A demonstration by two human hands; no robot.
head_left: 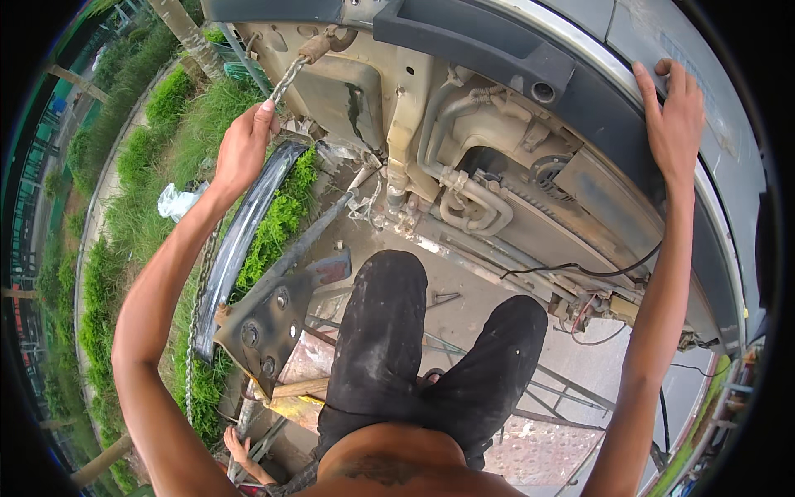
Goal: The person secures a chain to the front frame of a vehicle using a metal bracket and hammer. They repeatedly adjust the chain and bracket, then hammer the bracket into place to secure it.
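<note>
My left hand (246, 147) is closed on a metal chain (288, 79), thumb pressed along the links. The chain runs up to a rusty hook fitting (318, 46) at the vehicle's beige front structure (406, 108). More hanging chain (197, 311) shows beside my left forearm. At the upper right my right hand (675, 124) rests on the grey body panel (662, 33), thumb and bent fingers apart. Below that panel is dark trim (609, 103), then exposed pipes (476, 195) and a flat radiator-like part (546, 228). Part of the right fingers is hidden.
My legs in dark trousers (377, 331) stand among metal scaffold bars (563, 385). A bracket plate with round holes (263, 331) juts out at left, near a dark curved strip (248, 232). Another person's hand (238, 447) is low left. A black cable (588, 269) hangs at right.
</note>
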